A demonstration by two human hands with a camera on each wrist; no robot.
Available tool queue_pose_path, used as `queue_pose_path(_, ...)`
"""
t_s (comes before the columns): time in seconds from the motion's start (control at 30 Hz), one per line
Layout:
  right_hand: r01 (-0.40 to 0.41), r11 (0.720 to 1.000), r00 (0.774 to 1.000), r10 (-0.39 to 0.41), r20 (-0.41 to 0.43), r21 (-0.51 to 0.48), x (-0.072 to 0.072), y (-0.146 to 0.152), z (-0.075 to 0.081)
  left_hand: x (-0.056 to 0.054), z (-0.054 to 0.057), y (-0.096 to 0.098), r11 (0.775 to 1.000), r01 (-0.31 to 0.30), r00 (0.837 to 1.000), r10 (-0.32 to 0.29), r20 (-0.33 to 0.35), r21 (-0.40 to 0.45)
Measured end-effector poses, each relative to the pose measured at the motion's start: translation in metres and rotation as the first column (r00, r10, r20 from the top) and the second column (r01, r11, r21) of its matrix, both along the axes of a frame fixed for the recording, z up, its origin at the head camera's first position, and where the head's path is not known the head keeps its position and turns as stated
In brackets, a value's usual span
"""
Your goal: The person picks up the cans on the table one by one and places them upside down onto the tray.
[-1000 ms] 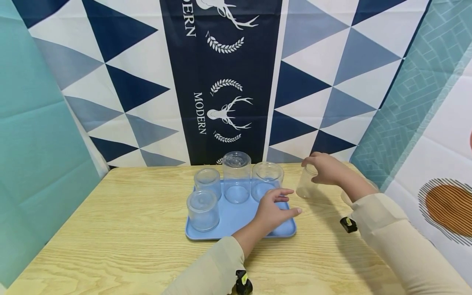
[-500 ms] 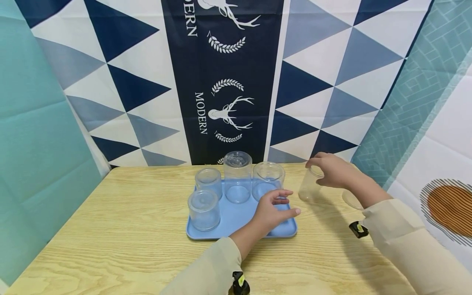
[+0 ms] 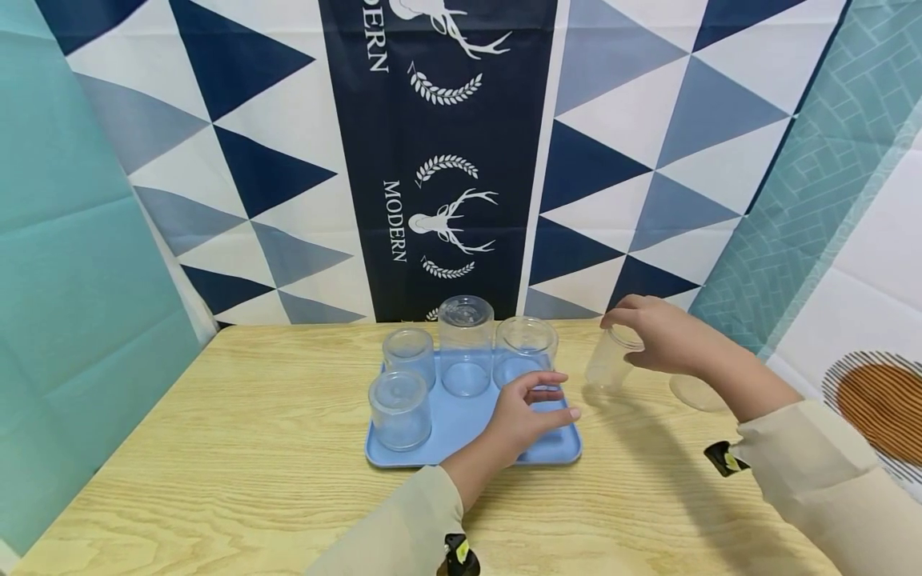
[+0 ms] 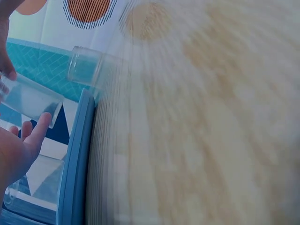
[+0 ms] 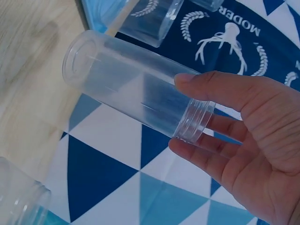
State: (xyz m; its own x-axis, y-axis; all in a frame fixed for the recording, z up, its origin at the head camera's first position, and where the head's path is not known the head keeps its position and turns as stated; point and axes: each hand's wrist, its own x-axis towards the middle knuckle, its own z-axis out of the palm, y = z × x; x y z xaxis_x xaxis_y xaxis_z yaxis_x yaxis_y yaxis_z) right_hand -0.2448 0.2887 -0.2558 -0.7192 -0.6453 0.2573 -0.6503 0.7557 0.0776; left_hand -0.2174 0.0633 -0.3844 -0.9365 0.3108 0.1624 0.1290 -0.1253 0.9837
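My right hand (image 3: 670,340) grips a clear, tall jar (image 5: 131,89) by its threaded neck, thumb on one side and fingers on the other. The jar's base points down, tilted slightly, close over the table right of the blue tray (image 3: 454,448). My left hand (image 3: 522,416) hovers over the tray's right part, fingers spread and holding nothing. In the left wrist view, its fingers reach toward the held jar. On the tray stand several clear jars: a short one (image 3: 400,420) at front left, a small one (image 3: 408,360) behind it, a tall one (image 3: 465,360) and a wide one (image 3: 524,352).
Another clear jar (image 3: 697,394) is on the wooden table (image 3: 216,448), partly hidden behind my right wrist. A patterned cloth (image 3: 446,160) hangs at the table's back edge, with more cloth at both sides.
My right hand has shifted a little to the right with the jar, and its forearm has swung right, uncovering more of the jar behind it. My left hand has drawn slightly left.
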Motion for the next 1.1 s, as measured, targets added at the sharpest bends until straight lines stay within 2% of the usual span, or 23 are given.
queue_pose_path(0.1, -0.030, 1.000, 0.999, 0.030, -0.021, 0.002, 0.005, -0.002, 0.005, 0.000, -0.001, -0.004, 0.998, 0.027, 1.000, -0.027, 0.006, 0.050)
queue_pose_path(0.23, -0.068, 0.998, 0.996, 0.068, -0.057, 0.008, 0.013, -0.006, 0.013, -0.001, 0.000, -0.007, 0.986, 0.065, 0.996, -0.073, 0.049, 0.154)
queue_pose_path(0.47, -0.096, 0.995, 0.993, 0.097, -0.061, 0.012, 0.024, -0.015, 0.024, -0.002, 0.005, -0.010, 0.932, 0.083, 0.971, -0.156, 0.183, 0.353)
queue_pose_path(0.7, -0.128, 0.992, 0.988, 0.129, -0.081, 0.014, 0.033, -0.024, 0.031, -0.002, 0.008, -0.018, 0.884, 0.070, 0.945, -0.207, 0.253, 0.462)
queue_pose_path(1.0, -0.164, 0.986, 0.981, 0.163, -0.108, -0.004, 0.045, -0.032, 0.040, -0.002, 0.007, -0.027, 0.827, 0.116, 0.920, -0.298, 0.255, 0.550)
queue_pose_path(1.1, -0.181, 0.983, 0.977, 0.178, -0.116, -0.017, 0.049, -0.033, 0.043, -0.002, 0.008, -0.028, 0.801, 0.126, 0.912, -0.326, 0.250, 0.585)
